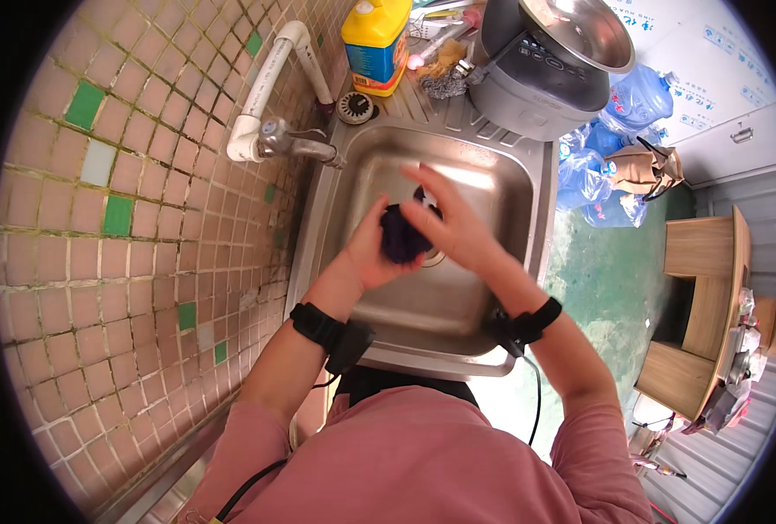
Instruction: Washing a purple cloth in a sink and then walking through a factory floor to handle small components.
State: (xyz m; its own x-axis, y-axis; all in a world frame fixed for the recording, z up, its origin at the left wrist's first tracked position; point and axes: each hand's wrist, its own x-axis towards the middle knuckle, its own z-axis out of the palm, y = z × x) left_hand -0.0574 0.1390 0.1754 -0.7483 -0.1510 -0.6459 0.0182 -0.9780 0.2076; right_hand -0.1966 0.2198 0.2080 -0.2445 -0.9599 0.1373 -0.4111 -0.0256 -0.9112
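Note:
Over the steel sink (501, 201), my left hand (369, 249) is closed around a small, dark purple, rounded bundle (398, 234). Its exact kind cannot be made out. My right hand (458, 227) lies over the bundle's right side, with fingers stretched out and apart, some of them near or touching it. Part of the bundle is hidden under these fingers. A metal tap (301, 147) points into the basin from the left, beyond my left hand.
A white pipe (272, 74) runs along the tiled wall (100, 288) on the left. On the far ledge stand a yellow jug (377, 44), a round black-and-white item (355, 107) and a grey appliance (536, 87) bearing a steel bowl (580, 31). Plastic water bottles (641, 96) stand to the right.

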